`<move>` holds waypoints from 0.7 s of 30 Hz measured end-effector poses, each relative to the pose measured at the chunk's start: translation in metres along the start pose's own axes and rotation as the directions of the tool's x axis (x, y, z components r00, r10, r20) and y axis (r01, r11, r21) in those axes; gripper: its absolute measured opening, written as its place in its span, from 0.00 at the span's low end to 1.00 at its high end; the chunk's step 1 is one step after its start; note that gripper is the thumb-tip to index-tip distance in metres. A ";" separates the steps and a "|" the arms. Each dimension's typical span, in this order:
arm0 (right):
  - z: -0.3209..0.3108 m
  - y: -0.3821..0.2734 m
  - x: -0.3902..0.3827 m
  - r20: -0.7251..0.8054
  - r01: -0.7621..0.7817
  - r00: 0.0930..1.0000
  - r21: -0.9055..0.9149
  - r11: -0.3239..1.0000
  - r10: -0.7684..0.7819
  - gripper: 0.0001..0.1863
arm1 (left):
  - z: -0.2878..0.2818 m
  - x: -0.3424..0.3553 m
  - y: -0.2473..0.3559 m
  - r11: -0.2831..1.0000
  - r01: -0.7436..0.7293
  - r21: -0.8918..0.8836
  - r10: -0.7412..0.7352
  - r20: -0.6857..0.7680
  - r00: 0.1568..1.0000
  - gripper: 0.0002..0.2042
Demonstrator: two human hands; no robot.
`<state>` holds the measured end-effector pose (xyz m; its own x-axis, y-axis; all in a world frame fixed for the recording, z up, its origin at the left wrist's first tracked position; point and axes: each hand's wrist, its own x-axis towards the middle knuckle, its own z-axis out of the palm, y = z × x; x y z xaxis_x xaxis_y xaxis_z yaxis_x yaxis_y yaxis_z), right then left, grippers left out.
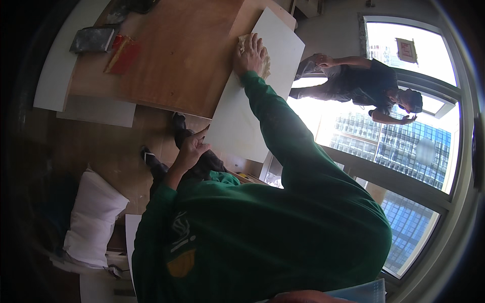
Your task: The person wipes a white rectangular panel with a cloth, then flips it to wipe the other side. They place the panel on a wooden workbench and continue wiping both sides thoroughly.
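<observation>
Matt white board [255, 96], smooth brown wood panel [177, 55], crumpled cloth rag [262, 63].
</observation>
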<state>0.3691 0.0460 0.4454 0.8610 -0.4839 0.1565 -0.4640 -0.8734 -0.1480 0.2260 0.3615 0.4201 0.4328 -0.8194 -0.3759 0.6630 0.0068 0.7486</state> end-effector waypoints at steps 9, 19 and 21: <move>0.022 0.066 0.195 -0.018 -0.082 0.996 -0.012 0.997 0.082 0.39 | 0.004 -0.017 0.011 0.949 -0.044 0.311 0.084 -0.117 0.989 0.27; 0.012 0.029 0.041 -0.005 0.088 0.996 -0.024 0.996 -0.088 0.37 | -0.011 -0.006 0.006 0.927 -0.080 0.367 0.084 0.004 0.996 0.28; 0.004 0.006 -0.012 0.020 0.098 0.995 -0.034 0.995 -0.098 0.37 | -0.027 0.001 -0.002 0.926 -0.157 0.344 0.171 -0.011 0.985 0.26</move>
<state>0.3567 0.0472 0.4388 0.9062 -0.3949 0.1510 -0.3837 -0.9182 -0.0989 0.2414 0.3760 0.4036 0.5465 -0.8000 -0.2477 0.3353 -0.0621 0.9401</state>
